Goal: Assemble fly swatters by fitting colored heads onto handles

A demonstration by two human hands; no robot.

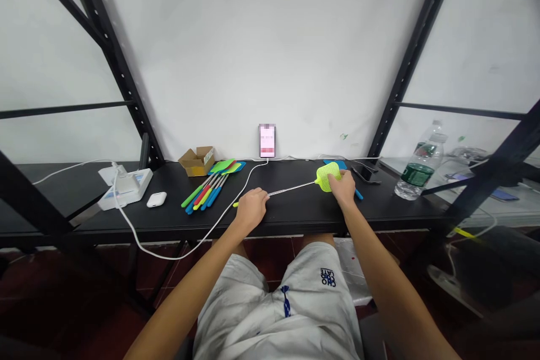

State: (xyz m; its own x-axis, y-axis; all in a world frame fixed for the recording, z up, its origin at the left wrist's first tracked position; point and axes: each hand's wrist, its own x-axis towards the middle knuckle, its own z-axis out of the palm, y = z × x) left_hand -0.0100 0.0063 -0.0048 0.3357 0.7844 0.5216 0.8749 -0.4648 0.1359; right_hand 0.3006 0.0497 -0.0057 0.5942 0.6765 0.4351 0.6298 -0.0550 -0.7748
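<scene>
A yellow-green fly swatter (pixel 327 176) with a thin metal rod stretches between my two hands, above the black tabletop. My left hand (pixel 252 209) is closed round its handle end, and the handle's tip pokes out to the left. At the other end my right hand (pixel 343 187) grips the perforated head by its edge, thumb on the near face. Behind the right hand lies a blue fly swatter (pixel 336 163), partly hidden by hand and head. To the left of my hands rests a pile of several fly swatters (pixel 211 188) in green, red, yellow and blue.
An open cardboard box (pixel 197 162) stands behind the pile. A lit phone (pixel 267 140) leans on the wall, its white cable (pixel 228 209) looping over the table's front edge. Left are an earbud case (pixel 156 199) and power strip (pixel 126 187); right, a dark phone (pixel 366 173) and water bottles (pixel 417 171).
</scene>
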